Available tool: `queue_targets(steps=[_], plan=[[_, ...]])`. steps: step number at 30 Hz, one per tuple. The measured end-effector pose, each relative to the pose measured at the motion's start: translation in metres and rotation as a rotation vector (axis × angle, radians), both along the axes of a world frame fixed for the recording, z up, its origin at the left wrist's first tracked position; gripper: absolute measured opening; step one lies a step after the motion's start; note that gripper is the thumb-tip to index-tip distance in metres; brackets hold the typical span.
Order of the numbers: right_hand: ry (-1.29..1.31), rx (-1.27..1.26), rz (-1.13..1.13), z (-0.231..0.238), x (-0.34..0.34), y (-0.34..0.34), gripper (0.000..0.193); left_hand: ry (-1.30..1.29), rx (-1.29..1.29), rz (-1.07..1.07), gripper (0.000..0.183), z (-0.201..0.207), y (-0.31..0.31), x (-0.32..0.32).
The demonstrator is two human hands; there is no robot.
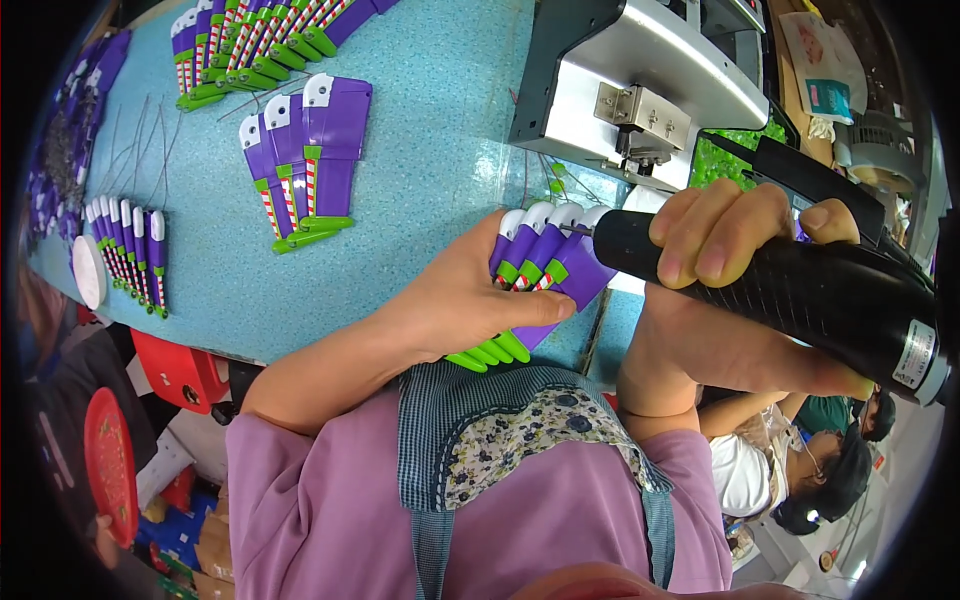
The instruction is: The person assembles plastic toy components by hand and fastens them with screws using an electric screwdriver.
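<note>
My left hand is closed around a fanned stack of purple plastic leg-shaped toy parts with white tops, red-and-white striped strips and green feet. Wrapped in my right hand is a black electric screwdriver, tilted so its thin bit points left. The bit's tip meets or nearly meets the white top of one part in the stack; exact contact is hard to tell. Farther left on the table lie three similar toy parts, slightly overlapping.
A metal machine stands at the back right, beside a bin of small green pieces. More purple parts lie at the far edge and in a row at left, on the blue table. Other people sit at lower right.
</note>
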State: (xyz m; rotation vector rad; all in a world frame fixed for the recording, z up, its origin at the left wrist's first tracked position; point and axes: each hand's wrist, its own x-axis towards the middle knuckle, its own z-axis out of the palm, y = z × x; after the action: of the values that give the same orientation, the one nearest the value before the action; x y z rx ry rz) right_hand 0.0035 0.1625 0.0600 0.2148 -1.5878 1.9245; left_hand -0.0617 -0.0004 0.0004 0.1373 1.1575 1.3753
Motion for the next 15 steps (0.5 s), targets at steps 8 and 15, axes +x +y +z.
queue_targets(steps=[8,15], plan=[[0.107,-0.006,0.016,0.025,-0.017,0.038,0.091,0.061,-0.051,-0.023,0.065,0.004,0.006,0.000],[0.082,-0.017,0.007,0.016,-0.010,0.028,0.090,-0.017,-0.012,-0.006,0.061,0.007,0.006,0.003]])
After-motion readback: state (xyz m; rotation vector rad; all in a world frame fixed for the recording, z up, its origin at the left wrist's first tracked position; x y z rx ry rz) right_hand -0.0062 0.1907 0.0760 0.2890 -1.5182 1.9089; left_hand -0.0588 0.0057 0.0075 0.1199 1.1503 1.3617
